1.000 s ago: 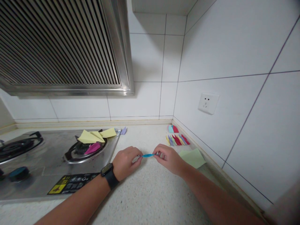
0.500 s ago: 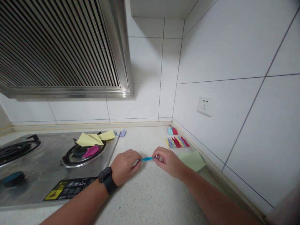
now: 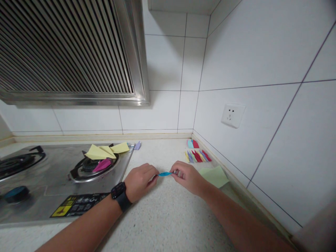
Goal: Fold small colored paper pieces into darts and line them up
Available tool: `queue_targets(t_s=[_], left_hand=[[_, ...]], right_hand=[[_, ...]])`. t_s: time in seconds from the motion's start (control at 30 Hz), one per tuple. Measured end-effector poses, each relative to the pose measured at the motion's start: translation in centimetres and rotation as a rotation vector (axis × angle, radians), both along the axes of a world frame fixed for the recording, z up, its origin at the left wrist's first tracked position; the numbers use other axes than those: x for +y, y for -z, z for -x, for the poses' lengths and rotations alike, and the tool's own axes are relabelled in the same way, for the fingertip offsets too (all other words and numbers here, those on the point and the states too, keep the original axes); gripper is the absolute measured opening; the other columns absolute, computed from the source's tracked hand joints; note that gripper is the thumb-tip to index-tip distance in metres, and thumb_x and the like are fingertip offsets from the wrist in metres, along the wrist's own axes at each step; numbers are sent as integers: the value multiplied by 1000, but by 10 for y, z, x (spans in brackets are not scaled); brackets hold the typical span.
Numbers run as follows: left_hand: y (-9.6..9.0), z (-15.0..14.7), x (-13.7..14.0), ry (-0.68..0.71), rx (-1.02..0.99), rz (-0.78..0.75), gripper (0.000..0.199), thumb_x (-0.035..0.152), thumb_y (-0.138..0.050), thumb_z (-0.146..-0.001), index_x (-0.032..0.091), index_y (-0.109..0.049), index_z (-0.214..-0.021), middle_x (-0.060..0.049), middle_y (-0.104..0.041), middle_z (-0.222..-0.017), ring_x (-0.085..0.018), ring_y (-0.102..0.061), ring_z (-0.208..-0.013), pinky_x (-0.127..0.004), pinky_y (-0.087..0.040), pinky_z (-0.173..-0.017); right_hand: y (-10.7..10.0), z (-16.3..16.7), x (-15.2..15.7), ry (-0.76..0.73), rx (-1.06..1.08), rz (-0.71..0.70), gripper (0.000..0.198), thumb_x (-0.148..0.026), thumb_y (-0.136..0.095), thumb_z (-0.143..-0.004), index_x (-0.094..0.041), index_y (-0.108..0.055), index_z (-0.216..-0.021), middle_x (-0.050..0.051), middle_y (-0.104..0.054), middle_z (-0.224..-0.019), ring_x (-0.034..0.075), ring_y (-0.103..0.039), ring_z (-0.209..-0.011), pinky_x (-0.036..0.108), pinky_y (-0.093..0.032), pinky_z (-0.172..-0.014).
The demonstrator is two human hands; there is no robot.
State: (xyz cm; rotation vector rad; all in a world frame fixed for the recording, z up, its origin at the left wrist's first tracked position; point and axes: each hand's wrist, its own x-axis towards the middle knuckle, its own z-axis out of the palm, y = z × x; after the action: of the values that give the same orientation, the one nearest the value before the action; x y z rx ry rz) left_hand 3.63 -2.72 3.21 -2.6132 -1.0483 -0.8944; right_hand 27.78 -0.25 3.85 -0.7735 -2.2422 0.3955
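A small folded piece of blue paper [image 3: 165, 174], narrow and pointed at its ends, stretches between my two hands above the speckled countertop [image 3: 157, 224]. My left hand [image 3: 140, 182], with a black watch at the wrist, pinches its left end. The right end is pinched by my right hand [image 3: 187, 177]. My fingertips cover both ends of the paper. Beyond my right hand lies a row of small folded papers [image 3: 198, 156] in several colours. A pale green sheet [image 3: 215, 176] lies partly behind my right forearm.
At the left is a gas stove [image 3: 57, 189], with yellow folded paper [image 3: 99, 152] and a magenta folded piece [image 3: 102, 165] on its burner. Light blue and red papers [image 3: 193, 143] sit near the corner. A purple piece [image 3: 137, 145] lies beside the stove. A range hood [image 3: 78, 99] hangs above.
The camera view has shifted slightly, so the scene sits a little higher in the picture. Both hands keep their pinch on the blue paper, with hardly any other movement.
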Motion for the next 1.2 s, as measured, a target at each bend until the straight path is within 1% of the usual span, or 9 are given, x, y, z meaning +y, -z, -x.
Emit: queue_targets(t_s=[0.27,0.67,1.2], left_hand=[[0,0,0,8,16,1,12,18,-49,-89,20,-60,-96,-4,-64,-86,-17,-57,-82,-29,-46,-71],[0,1,0,0,14,-14,12,19,-49,-89,19,-60,-94,-5,-64,-84,-17,-57,-81,-29,-45,-70],[-3,0,-2,-12,13,-48,14,17,-49,-88,19,-62,-94,-6,-64,-82,-18,-59,-80,-29,-47,-70]], right_hand=[[1,0,1,-7,7,-21,11,-10,-59,-82,-19,-61,-87,1,-60,-82,12,-56,-72,24,-41,-67],[1,1,0,-11,1,-1,13,-8,-59,-81,-19,-61,-87,0,-60,-82,12,-56,-72,23,-41,-67],[0,1,-1,-11,-9,-7,9,-12,-58,-83,-19,-62,-87,1,-61,-82,13,-56,-71,24,-42,-66]])
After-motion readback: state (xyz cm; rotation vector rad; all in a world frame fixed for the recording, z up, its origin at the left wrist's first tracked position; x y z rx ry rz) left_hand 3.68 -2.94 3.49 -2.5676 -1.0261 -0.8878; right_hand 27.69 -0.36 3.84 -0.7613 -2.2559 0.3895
